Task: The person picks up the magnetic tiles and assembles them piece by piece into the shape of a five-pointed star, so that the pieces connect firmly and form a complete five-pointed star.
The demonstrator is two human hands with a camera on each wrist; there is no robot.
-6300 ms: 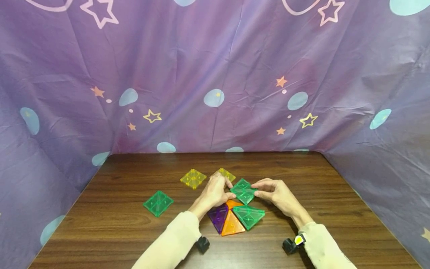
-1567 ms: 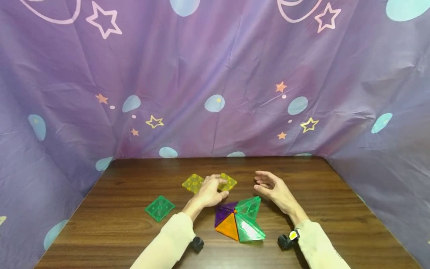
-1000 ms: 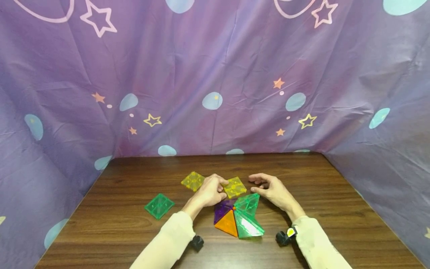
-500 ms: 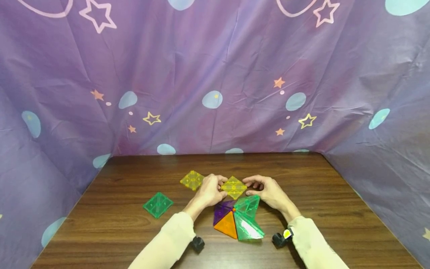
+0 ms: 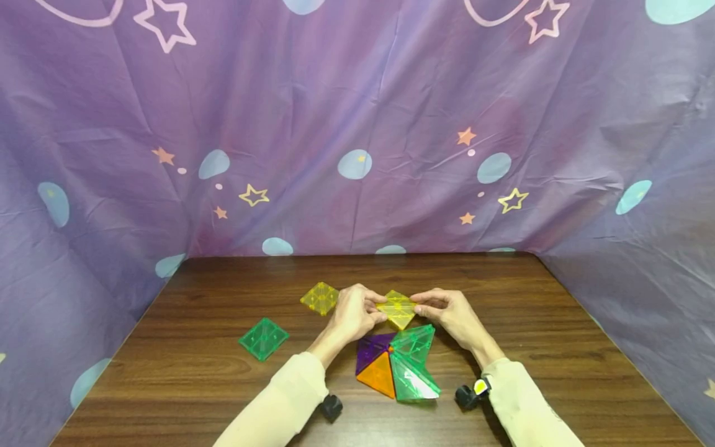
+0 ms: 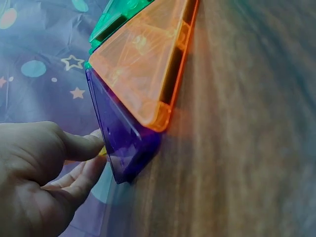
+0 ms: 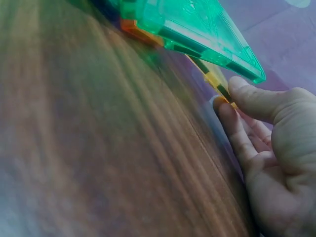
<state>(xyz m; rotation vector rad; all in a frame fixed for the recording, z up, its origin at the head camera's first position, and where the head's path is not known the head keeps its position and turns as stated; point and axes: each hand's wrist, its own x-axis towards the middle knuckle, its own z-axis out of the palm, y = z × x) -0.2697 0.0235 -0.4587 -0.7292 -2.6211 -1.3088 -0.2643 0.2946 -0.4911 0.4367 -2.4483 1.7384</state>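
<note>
A see-through yellow square magnetic tile (image 5: 398, 309) is held between both hands, behind a cluster of joined tiles. My left hand (image 5: 354, 313) pinches its left corner between thumb and fingers; only a sliver of yellow shows in the left wrist view. My right hand (image 5: 454, 318) pinches the opposite corner, and the tile's yellow edge (image 7: 213, 79) shows at the fingertips in the right wrist view. In the cluster are an orange triangle (image 5: 378, 376), a purple tile (image 5: 371, 352) and green tiles (image 5: 412, 380), with the orange triangle tilted up off the table in the left wrist view.
Another yellow square tile (image 5: 320, 298) lies left of the left hand. Farther left on the brown wooden table (image 5: 184, 372) is a green square tile (image 5: 264, 339). A purple patterned cloth (image 5: 357, 124) hangs around the back and sides.
The green square held 6.3 s ago is now in the cluster. My left hand has drawn a yellow square rightward from the back; my right hand has come in and taken its other corner.
</note>
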